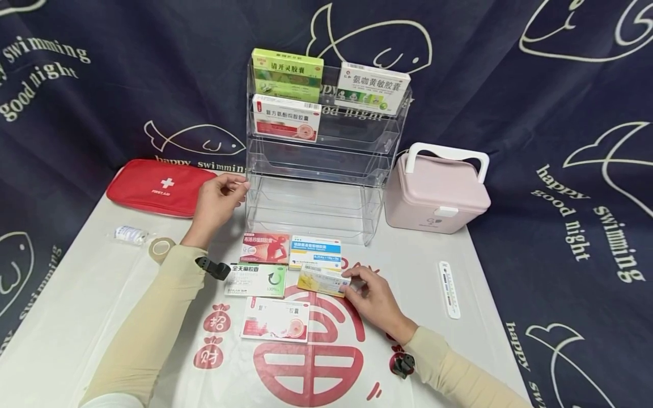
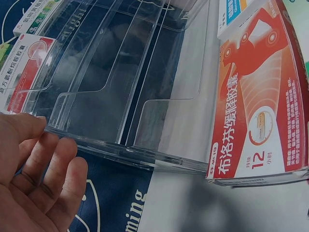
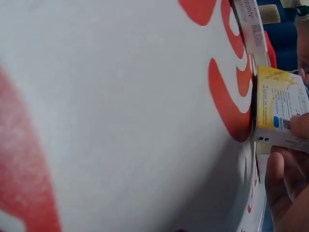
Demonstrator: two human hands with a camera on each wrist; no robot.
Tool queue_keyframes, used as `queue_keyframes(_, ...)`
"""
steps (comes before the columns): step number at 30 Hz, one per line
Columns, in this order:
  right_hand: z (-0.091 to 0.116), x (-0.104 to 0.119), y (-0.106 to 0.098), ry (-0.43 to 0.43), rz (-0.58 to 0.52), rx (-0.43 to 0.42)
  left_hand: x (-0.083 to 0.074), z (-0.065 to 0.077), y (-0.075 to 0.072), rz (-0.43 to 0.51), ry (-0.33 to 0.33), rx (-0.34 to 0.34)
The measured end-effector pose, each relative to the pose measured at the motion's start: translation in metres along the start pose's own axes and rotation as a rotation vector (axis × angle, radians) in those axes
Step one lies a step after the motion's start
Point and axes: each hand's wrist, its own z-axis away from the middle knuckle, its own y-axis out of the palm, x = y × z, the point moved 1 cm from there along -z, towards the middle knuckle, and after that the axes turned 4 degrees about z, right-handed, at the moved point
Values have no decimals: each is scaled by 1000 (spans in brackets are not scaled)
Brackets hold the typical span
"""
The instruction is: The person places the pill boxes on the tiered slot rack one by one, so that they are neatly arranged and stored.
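Observation:
My right hand (image 1: 374, 300) pinches the right end of a yellow and white medicine box (image 1: 321, 281), thumb on its printed face in the right wrist view. The box overlaps the lower edge of a blue and white medicine box (image 1: 316, 252). At the left edge of a clear tiered display rack (image 1: 311, 195), my left hand (image 1: 216, 201) pinches the rim between thumb and fingertips. Below the rack lie a red ibuprofen box (image 2: 256, 96), a green and white box (image 1: 255, 280) and a red and white box (image 1: 275, 320). The rack's upper tiers hold a green box (image 1: 288, 73) and two white ones.
A red first-aid pouch (image 1: 158, 188) lies left of the rack, with a tape roll (image 1: 161, 248) and a small wrapped bottle (image 1: 130, 234) before it. To the right stand a pink lidded case (image 1: 436, 195) and a white thermometer (image 1: 449, 290). Dark fabric hangs behind.

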Motion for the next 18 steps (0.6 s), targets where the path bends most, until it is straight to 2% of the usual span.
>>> queue_keyframes(4,-9,1,-7,16,-86,-4,0,1,-1,-1,-7,-4)
queue_keyframes(7,-25,12,-21,29,-155,-15,0,1,-1,12,-10,-2)
queue_keyframes(12,-66,38,-58,17,-205,-28,1,1,-2,32,-3,-1)
queue_keyframes(18,-115,49,-97,-3,-187,-83,0,0,-1,27,5,6)
